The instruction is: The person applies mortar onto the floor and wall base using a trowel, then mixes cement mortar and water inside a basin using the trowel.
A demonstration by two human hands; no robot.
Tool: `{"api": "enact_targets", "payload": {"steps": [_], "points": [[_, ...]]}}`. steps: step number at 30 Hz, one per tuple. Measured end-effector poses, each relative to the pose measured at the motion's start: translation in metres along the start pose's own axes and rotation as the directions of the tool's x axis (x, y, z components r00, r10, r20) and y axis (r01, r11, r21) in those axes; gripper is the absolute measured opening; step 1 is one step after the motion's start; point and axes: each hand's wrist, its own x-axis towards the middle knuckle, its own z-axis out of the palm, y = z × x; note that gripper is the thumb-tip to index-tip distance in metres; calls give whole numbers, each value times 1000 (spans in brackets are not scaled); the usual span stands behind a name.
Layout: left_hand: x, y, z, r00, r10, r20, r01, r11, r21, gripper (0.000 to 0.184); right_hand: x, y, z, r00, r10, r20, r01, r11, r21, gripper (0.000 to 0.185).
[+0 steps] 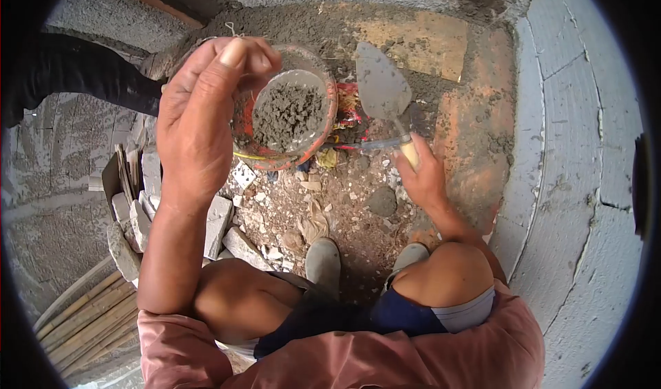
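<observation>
My right hand is closed around the pale handle of a trowel. The trowel's broad grey blade points away from me, to the right of the bucket. My left hand is raised close to the camera, its fingers curled and thumb pressed against them. What it pinches, if anything, is hidden; a thin loop of string or wire shows just beyond the fingers. Partly behind that hand stands an orange-rimmed bucket holding crumbly grey mortar.
Grey block wall rises on the right. Broken block pieces and bamboo strips lie at left. Rubble covers the ground before my boots. Another person's dark-clothed leg reaches in from the left.
</observation>
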Motion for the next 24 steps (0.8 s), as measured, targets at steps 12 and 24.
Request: {"api": "enact_targets", "payload": {"steps": [12, 24], "points": [[21, 51, 269, -28, -191, 981, -544, 826, 145, 20, -129, 37, 40, 909, 254, 329, -314, 938, 143, 38], [-84, 48, -15, 699, -409, 587, -194, 682, 705, 48, -98, 42, 37, 730, 510, 455, -670, 666, 328, 22]]}}
